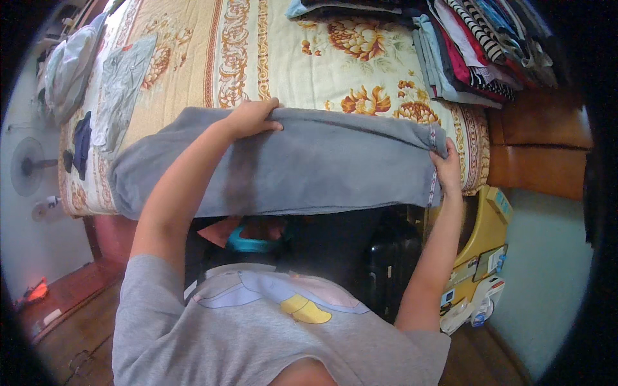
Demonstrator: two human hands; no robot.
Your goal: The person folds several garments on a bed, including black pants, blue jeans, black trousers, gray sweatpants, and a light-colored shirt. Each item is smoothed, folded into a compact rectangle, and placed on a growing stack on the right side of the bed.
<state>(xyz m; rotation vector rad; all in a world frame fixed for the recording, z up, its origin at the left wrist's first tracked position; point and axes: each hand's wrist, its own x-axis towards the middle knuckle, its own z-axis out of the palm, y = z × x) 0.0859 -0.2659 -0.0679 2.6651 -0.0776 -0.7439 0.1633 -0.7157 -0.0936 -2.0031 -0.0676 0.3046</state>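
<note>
1. Flowered bed cover spreads beneath and beyond both our hands, with a wooden panel rising to the right of our right hand and a pale wall below that panel.
2. We have the gray cloth laid lengthwise along the near edge of the bed, reaching from well left of our left hand to just under our right hand.
3. Our left hand lies on the cloth's far edge, thumb and fingers parted; we cannot tell whether it pinches any fabric.
4. Our right hand is closed on the cloth's right end, thumb on top, beside a patterned band.
5. Beyond our right hand we see a pile of folded clothes, striped and red pieces among them; farther left, a smaller stack is cut off by the view's upper edge.
6. Left of our left hand we see a pale garment lying flat, a dark blue cloth beside it and, past the bed, a fan.
7. Nearer to us than the right-hand grip, we see a black suitcase and a yellow stand.
</note>
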